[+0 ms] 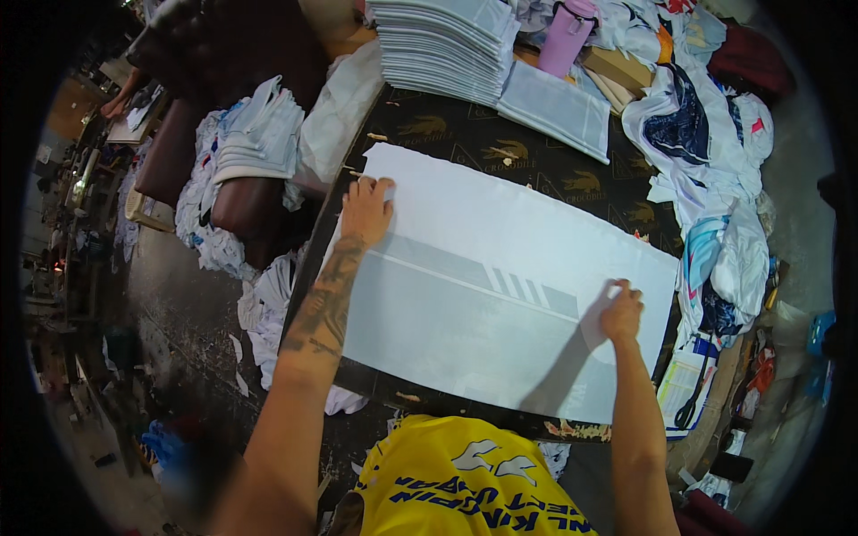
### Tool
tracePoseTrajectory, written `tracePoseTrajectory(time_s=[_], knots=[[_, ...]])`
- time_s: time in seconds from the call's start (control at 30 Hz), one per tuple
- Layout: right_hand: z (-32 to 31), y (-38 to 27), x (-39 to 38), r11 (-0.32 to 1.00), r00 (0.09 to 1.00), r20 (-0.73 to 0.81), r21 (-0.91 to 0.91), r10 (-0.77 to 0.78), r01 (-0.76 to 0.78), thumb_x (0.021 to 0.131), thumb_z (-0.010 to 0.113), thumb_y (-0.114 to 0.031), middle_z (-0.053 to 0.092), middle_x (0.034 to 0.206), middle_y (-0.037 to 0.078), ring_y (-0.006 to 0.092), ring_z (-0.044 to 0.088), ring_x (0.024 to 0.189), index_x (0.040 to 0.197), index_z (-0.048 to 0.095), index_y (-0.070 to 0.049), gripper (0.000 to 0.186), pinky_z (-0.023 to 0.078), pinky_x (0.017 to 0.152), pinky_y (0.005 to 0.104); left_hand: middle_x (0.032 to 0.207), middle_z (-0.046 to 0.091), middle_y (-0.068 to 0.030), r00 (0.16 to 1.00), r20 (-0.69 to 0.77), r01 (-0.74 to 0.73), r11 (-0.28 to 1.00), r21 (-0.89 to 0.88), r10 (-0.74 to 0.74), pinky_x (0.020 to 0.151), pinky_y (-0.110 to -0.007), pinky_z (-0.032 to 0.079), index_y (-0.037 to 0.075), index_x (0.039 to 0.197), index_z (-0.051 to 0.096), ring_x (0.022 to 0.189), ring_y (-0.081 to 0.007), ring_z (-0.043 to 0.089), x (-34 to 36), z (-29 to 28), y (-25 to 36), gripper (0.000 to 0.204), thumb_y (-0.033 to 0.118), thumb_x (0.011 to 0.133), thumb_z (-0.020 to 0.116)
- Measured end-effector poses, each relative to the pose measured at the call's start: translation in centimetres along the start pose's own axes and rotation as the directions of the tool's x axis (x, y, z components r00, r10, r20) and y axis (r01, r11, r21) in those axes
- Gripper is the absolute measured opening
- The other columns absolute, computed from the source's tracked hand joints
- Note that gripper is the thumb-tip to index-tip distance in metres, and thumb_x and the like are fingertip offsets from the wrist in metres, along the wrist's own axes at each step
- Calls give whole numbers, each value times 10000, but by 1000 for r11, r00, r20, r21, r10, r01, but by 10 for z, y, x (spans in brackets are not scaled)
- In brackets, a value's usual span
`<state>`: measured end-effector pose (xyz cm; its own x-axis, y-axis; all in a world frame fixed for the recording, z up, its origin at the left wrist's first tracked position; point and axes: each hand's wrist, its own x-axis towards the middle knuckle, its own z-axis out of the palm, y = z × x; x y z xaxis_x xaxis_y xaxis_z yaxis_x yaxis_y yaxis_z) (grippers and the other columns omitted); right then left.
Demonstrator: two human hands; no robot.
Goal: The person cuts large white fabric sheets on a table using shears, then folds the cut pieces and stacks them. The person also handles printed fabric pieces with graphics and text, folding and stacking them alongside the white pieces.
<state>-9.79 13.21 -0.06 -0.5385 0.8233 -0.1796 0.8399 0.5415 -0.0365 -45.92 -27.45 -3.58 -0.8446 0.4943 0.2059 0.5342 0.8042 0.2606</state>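
A large white fabric panel (465, 330) with a grey band and slanted stripes is spread over a dark patterned work table (393, 125). Near its upper left corner, my left hand (366, 213) rests on the cloth with the fingers apart. On the right part of the panel, my right hand (623, 314) has its fingers bent and drawn together against the cloth. Its fingertips appear to pinch the fabric, though the contact is partly hidden. My right arm casts a shadow across the panel's lower right.
At the far side stand a tall stack of folded white pieces (442, 49) and a lower flat stack (556, 112). Behind them is a pink bottle (567, 37). Heaped garments (706, 179) line the right edge, with black scissors (693, 393) nearer. A brown chair (237, 54) holds folded cloth at left.
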Motion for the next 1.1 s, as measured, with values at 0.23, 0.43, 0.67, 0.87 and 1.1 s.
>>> tracePoseTrajectory(time_s=[0.23, 0.43, 0.67, 0.87, 1.1], knots=[[7, 63, -17, 978, 987, 47, 150, -152, 144, 806, 752, -16, 635, 1173, 180, 433, 619, 1122, 1274, 627, -148, 502, 532, 949, 535, 1467, 552, -155, 963, -4, -271, 961, -55, 271, 1149, -537, 375, 193, 1511, 582, 1389, -361, 498, 9, 18, 2, 544, 337, 1001, 702], [-9, 145, -101, 993, 996, -58, 94, -68, 73, 927, 799, -199, 699, 977, 192, 401, 646, 950, 892, 719, -9, 210, 506, 842, 510, 1771, 296, -140, 982, 185, -13, 964, 266, -38, 1285, -694, 185, 244, 1707, 360, 1650, -352, 242, -37, 9, -6, 746, 503, 1054, 613], [33, 265, -217, 737, 862, 141, 463, 486, -492, 888, 862, -333, 781, 1067, 154, 298, 755, 1000, 1150, 739, -9, 434, 583, 897, 411, 1687, 426, -132, 961, 83, -259, 963, -68, 264, 1287, -665, 179, 183, 1634, 446, 1599, -386, 304, -97, 26, 115, 688, 421, 1030, 675], [53, 250, -218, 812, 895, -106, 476, 434, -338, 890, 866, -347, 685, 981, 150, 344, 672, 922, 976, 705, -11, 382, 538, 814, 461, 1348, 619, -159, 206, 346, -551, 400, -732, 916, 1133, -515, 412, 78, 1332, 653, 1302, -341, 548, -268, 25, 350, 514, 237, 868, 808], [18, 259, -206, 751, 889, 304, 480, 343, -454, 978, 748, -290, 754, 923, 235, 465, 717, 891, 943, 710, 5, 300, 547, 802, 538, 1339, 624, -132, 726, 480, -348, 865, -361, 492, 1077, -537, 424, 106, 1435, 629, 1271, -339, 568, -150, 47, 454, 482, 269, 987, 705]])
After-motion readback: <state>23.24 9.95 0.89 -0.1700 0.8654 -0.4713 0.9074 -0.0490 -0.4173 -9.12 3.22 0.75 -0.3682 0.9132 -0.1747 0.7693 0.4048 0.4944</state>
